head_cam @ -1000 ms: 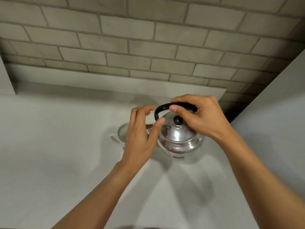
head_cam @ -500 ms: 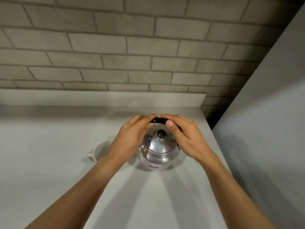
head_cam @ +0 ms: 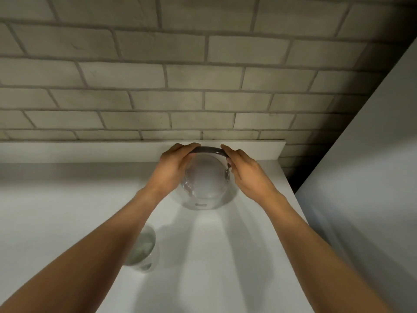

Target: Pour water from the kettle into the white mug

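The steel kettle stands on the white counter close to the low back ledge, blurred, with its black handle arched over the top. My left hand wraps the handle's left end and the kettle's left side. My right hand holds the handle's right end and the right side. The white mug stands nearer to me and to the left, apart from the kettle. My left forearm covers part of it, and liquid seems to glint inside.
A grey brick wall rises behind the low white ledge. A tall white panel closes off the counter's right side, with a dark gap in the far right corner.
The kettle now sits farther back, near the ledge, with both hands still on it. The mug, earlier beside the kettle's left, now appears well in front of it under my left forearm.
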A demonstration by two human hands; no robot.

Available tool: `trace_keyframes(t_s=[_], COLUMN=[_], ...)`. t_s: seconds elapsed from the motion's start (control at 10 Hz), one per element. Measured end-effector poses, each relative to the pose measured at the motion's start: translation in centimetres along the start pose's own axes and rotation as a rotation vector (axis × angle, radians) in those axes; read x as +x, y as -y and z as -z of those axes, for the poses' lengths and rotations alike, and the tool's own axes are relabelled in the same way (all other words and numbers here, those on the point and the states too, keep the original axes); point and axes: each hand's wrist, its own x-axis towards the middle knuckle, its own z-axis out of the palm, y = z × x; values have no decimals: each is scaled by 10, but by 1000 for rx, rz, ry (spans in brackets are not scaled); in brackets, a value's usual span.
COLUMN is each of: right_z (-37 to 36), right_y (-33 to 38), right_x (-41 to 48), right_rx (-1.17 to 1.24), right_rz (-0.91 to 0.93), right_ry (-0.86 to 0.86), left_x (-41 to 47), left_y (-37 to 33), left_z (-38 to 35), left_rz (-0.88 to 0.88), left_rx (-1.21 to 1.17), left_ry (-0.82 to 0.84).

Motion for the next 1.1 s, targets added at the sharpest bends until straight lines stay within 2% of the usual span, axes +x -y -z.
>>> trace_keyframes(t_s=[0.3,0.5,0.7,1.0,1.1], right_z=[-28,-8,-19,-36,-26], right_y=[-22,-22,-22,-25,-16], right_x=[75,80,80,70,58], right_rx=[23,26,59,117,110], right_rz=[-60,-14,-19,-159,-187], right_ry=[87,25,38,107,-24], left_x=[58,64,60,50,45], left_y=[51,32,42,49,27], left_z=[-11,-4,-10,-18,-6], left_rz=[63,20,46,211,161], left_rx=[30,-22,2,-22,-2], left_ry=[60,0,1,66,-47])
